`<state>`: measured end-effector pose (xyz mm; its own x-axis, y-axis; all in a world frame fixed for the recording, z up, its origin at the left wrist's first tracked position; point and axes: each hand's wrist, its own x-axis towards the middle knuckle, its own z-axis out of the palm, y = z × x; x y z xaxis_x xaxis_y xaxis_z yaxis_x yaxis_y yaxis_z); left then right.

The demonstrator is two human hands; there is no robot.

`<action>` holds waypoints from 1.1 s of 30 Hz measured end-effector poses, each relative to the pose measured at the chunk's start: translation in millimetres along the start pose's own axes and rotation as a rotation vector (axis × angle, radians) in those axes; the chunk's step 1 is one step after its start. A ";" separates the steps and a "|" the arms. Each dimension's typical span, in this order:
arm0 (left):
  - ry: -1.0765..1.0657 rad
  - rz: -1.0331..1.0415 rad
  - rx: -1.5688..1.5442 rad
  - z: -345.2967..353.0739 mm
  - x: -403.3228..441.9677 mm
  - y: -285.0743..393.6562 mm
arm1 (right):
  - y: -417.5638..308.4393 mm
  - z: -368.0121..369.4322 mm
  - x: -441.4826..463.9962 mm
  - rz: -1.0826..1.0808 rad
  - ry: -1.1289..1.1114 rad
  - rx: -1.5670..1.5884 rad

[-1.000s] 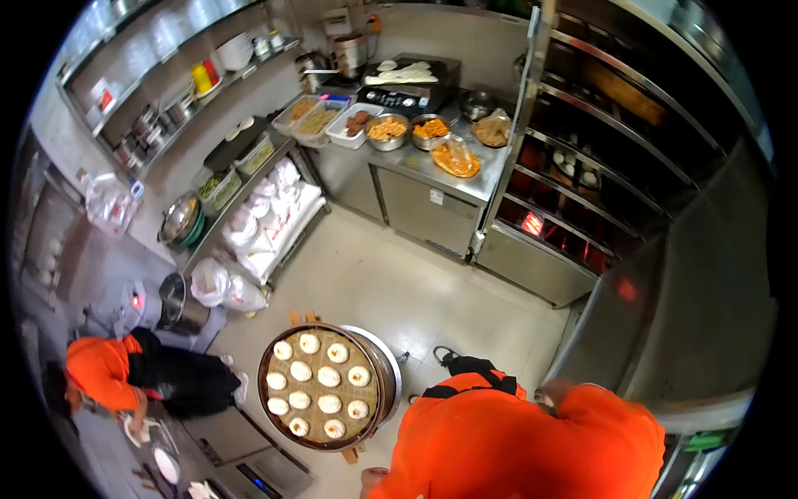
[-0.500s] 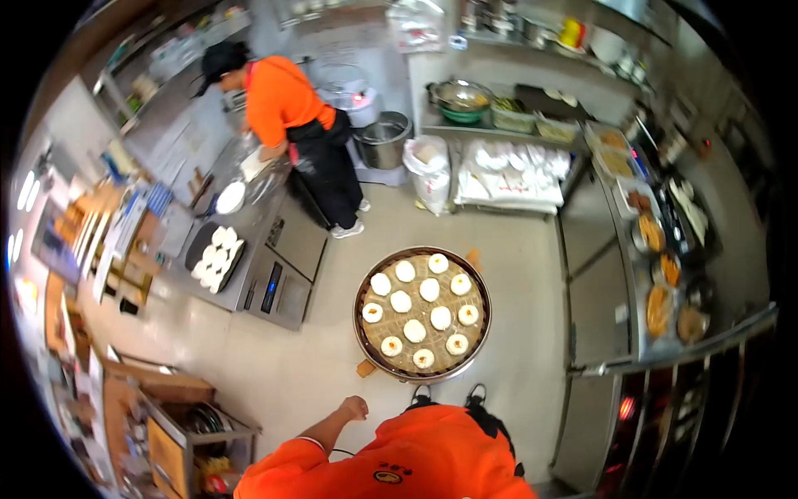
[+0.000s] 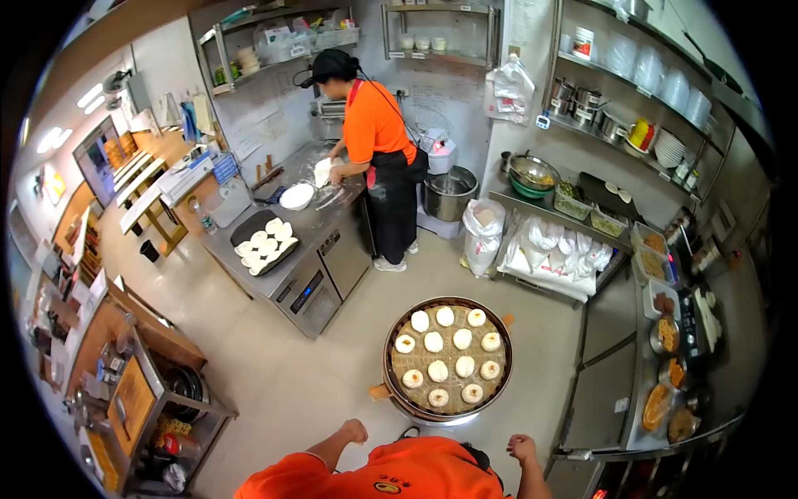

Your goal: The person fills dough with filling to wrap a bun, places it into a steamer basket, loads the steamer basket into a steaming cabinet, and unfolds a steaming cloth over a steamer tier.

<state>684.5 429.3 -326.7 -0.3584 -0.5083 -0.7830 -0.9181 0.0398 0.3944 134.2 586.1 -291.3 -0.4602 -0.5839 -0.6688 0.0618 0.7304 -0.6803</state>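
Observation:
My left hand point(image 3: 354, 431) is curled into a loose fist left of my body, with nothing visible in it. On the other side, my right hand point(image 3: 522, 447) is also curled, and no object shows in it. Both hands are apart from the round steamer basket point(image 3: 387, 356) in front of me, my left nearest to its wooden handle point(image 3: 379, 392). Several round white buns point(image 3: 464, 366) sit spaced out on the woven base. Some carry an orange-brown topping, like the bun point(image 3: 405, 343) at the left.
A co-worker point(image 3: 378, 125) in orange handles white dough point(image 3: 324, 173) at a steel counter point(image 3: 303, 287) with a black tray point(image 3: 264, 264) of dough pieces. Right, a counter point(image 3: 628, 391) holds food containers. A wooden-topped cart point(image 3: 133, 407) stands lower left. Floor point(image 3: 249, 366) lies between.
My view has turned left and lifted, so the basket sits lower and farther right. My right hand has come into view. The co-worker's dough shows more clearly.

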 end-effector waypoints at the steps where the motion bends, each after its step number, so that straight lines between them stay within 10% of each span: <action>1: 0.010 -0.005 -0.005 9.2 -2.1 -3.0 | 14.6 3.4 4.4 0.022 -0.057 -0.018; 5: -0.049 -0.256 -0.354 19.8 -25.4 -0.4 | 61.2 3.9 3.6 0.305 -0.170 -0.273; 13: -0.099 -0.066 0.450 46.4 -34.1 -2.9 | 188.6 -47.3 38.6 0.600 -0.500 -0.504; 14: -0.135 -0.054 0.580 44.5 -35.1 0.4 | 199.4 -46.1 43.2 0.363 -0.628 -0.567; 15: -0.126 -0.051 0.583 41.8 -35.1 3.1 | 189.6 -50.6 61.3 0.573 -0.908 -0.494; 18: -0.069 0.013 0.413 30.0 -32.5 10.0 | 189.6 -48.2 51.4 0.289 -0.845 -0.577; 23: 0.033 -0.196 -0.202 12.7 -26.4 22.0 | 155.0 -18.3 40.9 -0.814 -0.331 -1.051; 25: 0.077 -0.213 -0.257 14.2 -22.8 22.5 | 152.2 -10.6 38.2 -0.853 -0.252 -1.017; 27: 0.119 -0.234 -0.315 14.4 -23.8 24.0 | 114.5 -4.4 10.7 -0.040 -0.229 -0.446; 33: 0.266 -0.252 -0.113 18.8 -31.2 29.5 | 119.0 -11.7 3.5 0.322 -0.188 -0.147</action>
<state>665.4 462.5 -299.7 -0.0535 -0.6960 -0.7161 -0.9420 -0.2028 0.2675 129.6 675.1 -371.1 -0.2674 -0.3615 -0.8932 0.0425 0.9216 -0.3857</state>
